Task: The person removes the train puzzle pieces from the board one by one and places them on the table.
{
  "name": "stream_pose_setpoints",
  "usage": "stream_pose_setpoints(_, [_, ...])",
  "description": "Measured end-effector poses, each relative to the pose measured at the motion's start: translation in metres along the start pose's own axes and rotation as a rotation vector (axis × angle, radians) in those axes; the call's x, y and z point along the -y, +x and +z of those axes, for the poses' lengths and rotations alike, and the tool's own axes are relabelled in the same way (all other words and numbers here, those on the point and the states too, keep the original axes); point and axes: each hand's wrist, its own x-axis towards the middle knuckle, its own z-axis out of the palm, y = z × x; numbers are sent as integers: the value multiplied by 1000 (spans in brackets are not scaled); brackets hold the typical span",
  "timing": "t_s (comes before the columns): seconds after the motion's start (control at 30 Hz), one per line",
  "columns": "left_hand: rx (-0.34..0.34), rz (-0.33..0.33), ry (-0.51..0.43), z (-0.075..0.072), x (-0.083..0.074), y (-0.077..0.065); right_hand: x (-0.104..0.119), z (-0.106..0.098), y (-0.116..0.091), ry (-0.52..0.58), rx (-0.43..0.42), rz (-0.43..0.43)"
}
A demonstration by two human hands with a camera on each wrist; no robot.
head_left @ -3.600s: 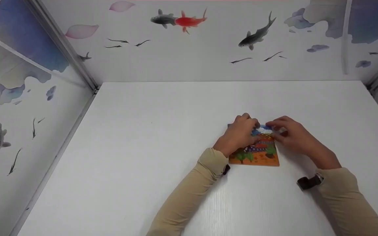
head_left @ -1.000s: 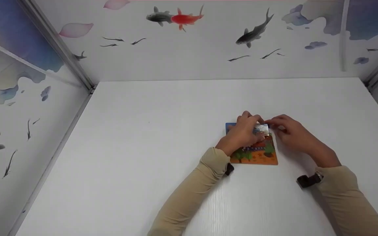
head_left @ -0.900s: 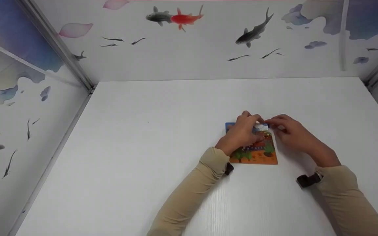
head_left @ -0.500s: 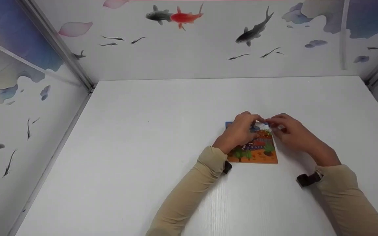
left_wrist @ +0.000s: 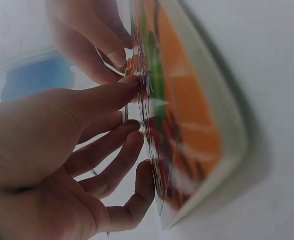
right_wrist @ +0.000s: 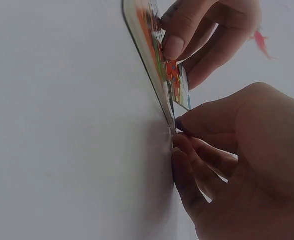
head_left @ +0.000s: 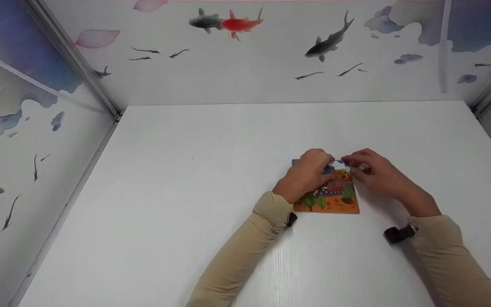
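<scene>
Left hand (head_left: 306, 175) has eased back leftward from the right fingertips since half a second ago; a gap now shows between the two, with the pale cloud patch in it.

Left to right. Tan sleeve (head_left: 241, 251) angles up across the white table (head_left: 186, 192). Its hand lies over the upper left of a puzzle board (head_left: 334, 200), thumb and fingers bent and, from the right wrist view, apparently clamped on a puzzle piece (right_wrist: 181, 90) tilted off the board's face. Board itself lies flat on the table, right of centre, orange ground and green trees bare along its near edge.

Right hand (head_left: 377, 172) at the far right corner: thumb and fingertips together on the board's edge, pinching it.

Step in hand, my reading: fitting that piece near the far edge, right hand steadying the corner. Next move would call for lining up its edges with the neighbours, then pressing it level without shifting the board.
</scene>
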Motion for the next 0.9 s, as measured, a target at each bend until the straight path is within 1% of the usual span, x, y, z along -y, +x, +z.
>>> stream_pose_setpoints(0.07, [-8,22,35,-2,1,0,0,0,0,3,-2,3])
stream_pose_setpoints(0.1, [-10,25,30,-2,2,0,0,0,0,2,-3,3])
stream_pose_setpoints(0.17, [-18,27,-2,-4,4,-1,0,1,0,3,-2,3])
stream_pose_setpoints(0.33, [-53,36,-133,-10,13,-6,0,1,0,10,17,20])
stream_pose_setpoints(0.5, [-79,46,-200,-15,21,-14,1,1,0,13,39,59])
stream_pose_setpoints(0.6, [-93,51,-196,-18,26,-19,2,1,1,22,53,76])
stream_pose_setpoints(0.8, [-106,60,-101,-25,36,-32,1,0,3,35,74,111])
stream_pose_setpoints(0.9, [-121,60,-71,-28,43,-40,1,-1,2,31,84,123])
